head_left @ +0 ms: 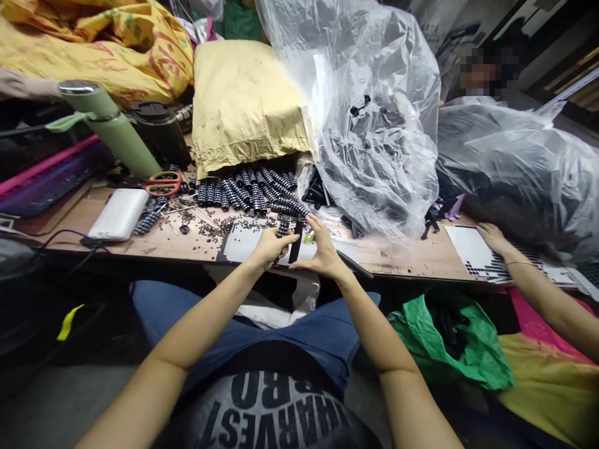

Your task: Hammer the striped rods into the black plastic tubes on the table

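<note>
Over the front edge of the table, my left hand (270, 247) is closed on a short black piece with pale studs (282, 229). Its thumb reaches across to a narrow black strip (295, 244), which stands slightly tilted between my hands. My right hand (322, 252) curves around the strip with thumb and fingers spread wide, their tips near its two ends; whether they press on it is hard to see. Beneath both hands lies a white board (241, 240) with tiny dark bits scattered along its left side. A small yellow-green thing (309, 238) shows beside my right fingers.
Studded black rods (243, 189) are heaped behind my hands, before a yellow sack (248, 103) and a clear plastic bag (374, 137). Scissors (163, 183), a white box (118, 214) and a green flask (112, 131) stand left. A co-worker's hand (493, 237) works at right.
</note>
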{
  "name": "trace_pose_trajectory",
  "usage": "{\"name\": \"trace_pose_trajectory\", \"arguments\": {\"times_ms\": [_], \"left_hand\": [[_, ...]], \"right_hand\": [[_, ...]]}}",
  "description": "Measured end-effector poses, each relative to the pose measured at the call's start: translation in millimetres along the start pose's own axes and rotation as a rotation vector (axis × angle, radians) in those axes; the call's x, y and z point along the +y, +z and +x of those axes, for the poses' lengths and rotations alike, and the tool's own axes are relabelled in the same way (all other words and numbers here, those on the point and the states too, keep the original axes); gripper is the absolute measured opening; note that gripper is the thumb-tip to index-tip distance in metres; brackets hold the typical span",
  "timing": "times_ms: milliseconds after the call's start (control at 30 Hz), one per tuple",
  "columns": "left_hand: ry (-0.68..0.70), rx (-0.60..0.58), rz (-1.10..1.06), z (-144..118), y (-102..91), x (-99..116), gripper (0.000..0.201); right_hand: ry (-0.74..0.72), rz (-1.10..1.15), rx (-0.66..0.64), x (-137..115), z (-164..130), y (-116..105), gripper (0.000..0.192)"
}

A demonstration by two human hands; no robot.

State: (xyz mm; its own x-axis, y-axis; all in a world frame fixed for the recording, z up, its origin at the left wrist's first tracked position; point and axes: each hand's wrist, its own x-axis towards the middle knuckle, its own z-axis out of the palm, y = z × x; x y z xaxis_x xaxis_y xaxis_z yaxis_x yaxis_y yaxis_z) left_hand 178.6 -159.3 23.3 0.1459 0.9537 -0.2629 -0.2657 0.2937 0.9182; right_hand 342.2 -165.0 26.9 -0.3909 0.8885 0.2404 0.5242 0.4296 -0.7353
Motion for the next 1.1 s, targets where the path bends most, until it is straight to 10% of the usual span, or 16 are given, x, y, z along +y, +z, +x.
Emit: {"name": "trace_pose_trajectory", "arguments": {"times_ms": [133, 1100], "left_hand": [[0.020, -0.065, -0.039, -5, -5.9, -4, 0.041], [-0.142, 0.017, -0.176, -23, 12.4, -11, 0.046]], "right_hand": [[-0.198, -0.251, -0.113, -6, 0, -9, 0.105], [-0.094, 0.010, 0.014, -15, -26, 22, 0.105]]}}
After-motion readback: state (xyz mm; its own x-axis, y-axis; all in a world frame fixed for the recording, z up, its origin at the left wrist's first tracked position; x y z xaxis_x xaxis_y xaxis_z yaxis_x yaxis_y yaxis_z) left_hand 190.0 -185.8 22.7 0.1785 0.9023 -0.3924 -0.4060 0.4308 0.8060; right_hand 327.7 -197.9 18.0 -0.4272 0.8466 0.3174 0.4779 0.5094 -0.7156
